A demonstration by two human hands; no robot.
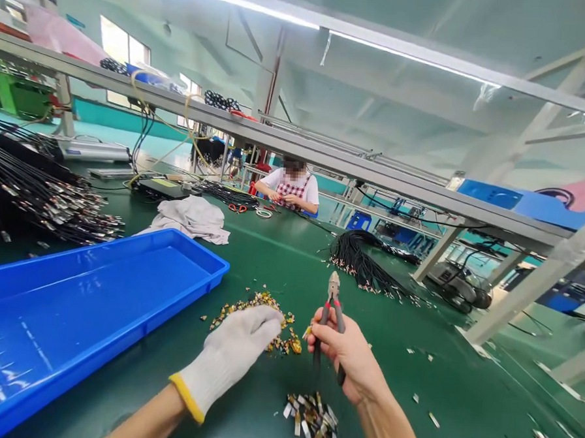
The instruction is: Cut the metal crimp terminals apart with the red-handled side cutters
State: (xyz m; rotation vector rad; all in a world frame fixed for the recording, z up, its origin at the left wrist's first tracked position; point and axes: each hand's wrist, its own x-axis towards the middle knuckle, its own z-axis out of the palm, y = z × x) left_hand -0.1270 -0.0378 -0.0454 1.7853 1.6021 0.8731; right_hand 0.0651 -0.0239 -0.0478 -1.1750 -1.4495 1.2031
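gripping red-handled steel side cutters [332, 319] in the bare right hand [349, 356] — grip closed on them — while the white-gloved left hand [229, 353], grip unclear, sits over a heap of gold metal scraps [255, 312].

Cable harness workshop, factory-floor type. Long workbench [393, 355] with green mat, aluminium overhead rail [296, 147], strip lights [409, 58]. On the bench: bundles of black crimped cables [363, 265], loose metal terminals [311, 419], diagonal cutters [331, 312], blue plastic parts tray [192, 253]. Co-worker [289, 186] sits farther down, handling cable.
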